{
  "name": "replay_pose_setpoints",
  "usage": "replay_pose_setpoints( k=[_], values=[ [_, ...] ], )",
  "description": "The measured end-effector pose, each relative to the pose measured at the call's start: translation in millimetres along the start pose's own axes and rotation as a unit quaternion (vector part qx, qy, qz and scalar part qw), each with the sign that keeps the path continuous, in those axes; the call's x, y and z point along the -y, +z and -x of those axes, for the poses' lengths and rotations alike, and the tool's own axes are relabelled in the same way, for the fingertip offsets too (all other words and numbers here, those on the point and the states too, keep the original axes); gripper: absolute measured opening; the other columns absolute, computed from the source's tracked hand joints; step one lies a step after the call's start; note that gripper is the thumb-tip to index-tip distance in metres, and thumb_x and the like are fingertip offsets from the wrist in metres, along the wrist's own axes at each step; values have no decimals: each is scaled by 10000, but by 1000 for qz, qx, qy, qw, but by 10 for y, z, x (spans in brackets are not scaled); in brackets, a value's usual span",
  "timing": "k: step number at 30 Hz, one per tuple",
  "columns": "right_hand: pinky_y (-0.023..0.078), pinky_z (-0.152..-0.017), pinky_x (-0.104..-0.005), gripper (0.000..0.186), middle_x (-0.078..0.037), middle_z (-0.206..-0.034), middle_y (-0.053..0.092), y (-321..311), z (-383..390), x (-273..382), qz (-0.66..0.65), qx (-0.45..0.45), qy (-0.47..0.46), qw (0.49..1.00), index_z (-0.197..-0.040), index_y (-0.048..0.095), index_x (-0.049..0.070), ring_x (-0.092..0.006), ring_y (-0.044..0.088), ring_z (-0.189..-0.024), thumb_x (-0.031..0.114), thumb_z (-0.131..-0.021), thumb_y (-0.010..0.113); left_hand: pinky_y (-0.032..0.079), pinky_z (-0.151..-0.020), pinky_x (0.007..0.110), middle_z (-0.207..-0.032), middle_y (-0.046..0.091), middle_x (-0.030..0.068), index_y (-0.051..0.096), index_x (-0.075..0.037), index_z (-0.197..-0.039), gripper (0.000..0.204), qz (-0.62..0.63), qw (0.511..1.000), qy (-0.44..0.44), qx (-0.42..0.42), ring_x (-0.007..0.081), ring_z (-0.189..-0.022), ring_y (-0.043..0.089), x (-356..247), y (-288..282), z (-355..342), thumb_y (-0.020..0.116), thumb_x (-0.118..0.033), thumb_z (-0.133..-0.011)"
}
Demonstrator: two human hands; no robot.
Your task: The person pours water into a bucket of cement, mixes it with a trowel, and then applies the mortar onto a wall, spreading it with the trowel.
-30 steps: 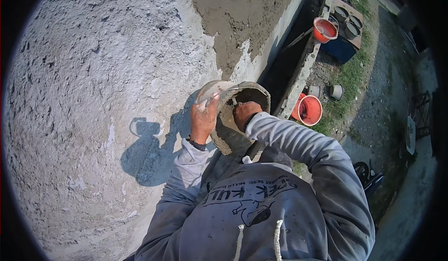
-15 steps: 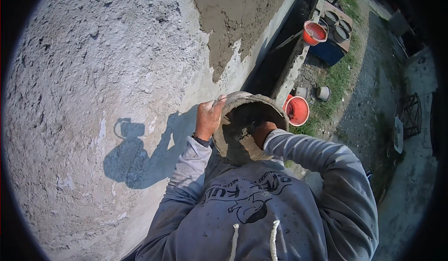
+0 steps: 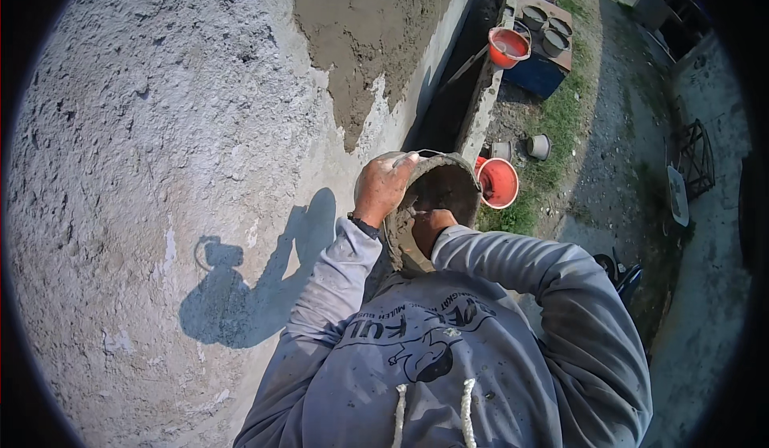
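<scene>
A mortar-caked bucket is tilted in front of my chest, its mouth facing up and toward me. My left hand grips its left rim, thumb over the edge and fingers on the outside. Inside the mouth, my right hand is closed, the fingers mostly hidden; a small pale bit shows at its left side, too little to name. Wet grey mortar clings to the bucket's inner left side beside that hand. Shade darkens the bucket's inside.
To the left rises a rough wall, with a darker fresh mortar patch higher up. Beyond a narrow ledge are an orange bucket, another orange bucket, grey tubs and a blue box.
The bucket has tipped further toward me and moved slightly left. My left hand has come over its rim, and my right hand has shifted left inside it. The view has swung slightly right.
</scene>
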State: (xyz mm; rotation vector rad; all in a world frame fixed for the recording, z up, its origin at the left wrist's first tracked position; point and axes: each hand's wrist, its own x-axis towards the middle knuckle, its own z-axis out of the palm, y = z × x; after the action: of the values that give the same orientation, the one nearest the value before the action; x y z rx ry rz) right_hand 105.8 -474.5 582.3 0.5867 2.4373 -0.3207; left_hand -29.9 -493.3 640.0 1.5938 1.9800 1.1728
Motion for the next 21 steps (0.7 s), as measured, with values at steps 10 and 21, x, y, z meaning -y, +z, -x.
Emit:
replay_pose_setpoints(
  k=[10, 21],
  values=[
    [528, -670, -368, 263, -112, -889, 677, -310, 202, -404, 51, -104, 16, 993, -999, 642, 56, -256, 658, -872, 215, -833, 515, 446, -641, 401, -744, 617, 212, 640, 2, -837, 363, -48, 998, -37, 29, 363, -687, 593, 327, 132, 3, 501, -329, -886],
    [538, -678, -407, 248, -149, -961, 669, 727, 18, -393, -42, 29, 54, 997, -954, 675, 50, -288, 654, -890, 192, -815, 526, 413, -588, 421, -642, 567, 199, 603, 15, -739, 390, 24, 996, -79, 13, 371, -605, 546, -29, 305, 65, 509, -337, -879]
  ],
)
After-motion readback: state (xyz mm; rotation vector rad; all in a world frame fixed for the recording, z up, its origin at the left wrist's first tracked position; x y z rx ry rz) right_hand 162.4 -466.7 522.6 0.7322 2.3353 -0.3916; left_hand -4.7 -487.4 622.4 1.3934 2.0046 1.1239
